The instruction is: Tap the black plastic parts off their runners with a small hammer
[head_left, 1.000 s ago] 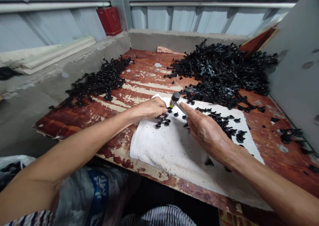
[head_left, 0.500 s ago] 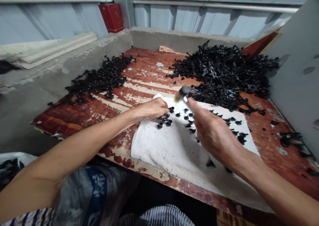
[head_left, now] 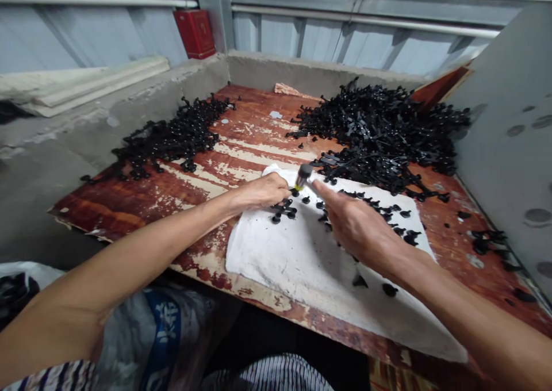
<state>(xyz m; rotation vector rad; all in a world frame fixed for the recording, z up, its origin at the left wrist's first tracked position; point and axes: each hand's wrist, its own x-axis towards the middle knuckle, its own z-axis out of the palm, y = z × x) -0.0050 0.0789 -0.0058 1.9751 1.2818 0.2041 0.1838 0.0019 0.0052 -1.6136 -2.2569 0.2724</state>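
My left hand (head_left: 268,190) is closed at the left part of a white cloth (head_left: 276,259), its fingertips pinched at a small black part with a round base (head_left: 295,192). My right hand (head_left: 356,221) is wrapped round the handle of a small hammer (head_left: 304,175), index finger along it. The hammer's dark head with a yellow face is directly over that part; whether they touch I cannot tell. Just below my left fingers lie a few joined black parts (head_left: 283,210). Several loose ones, such as a black part (head_left: 390,289), are scattered over the cloth, some hidden behind my right hand.
A large heap of black parts (head_left: 366,121) covers the back right of the worn red-brown board (head_left: 245,132), and a smaller heap (head_left: 172,135) lies at the left. A low concrete ledge (head_left: 310,66) borders the back. A grey panel (head_left: 513,121) stands at the right.
My right hand has brought the hammer down and slightly left, onto or close to the part at my left fingertips. My left hand has barely moved. The view has shifted a little.
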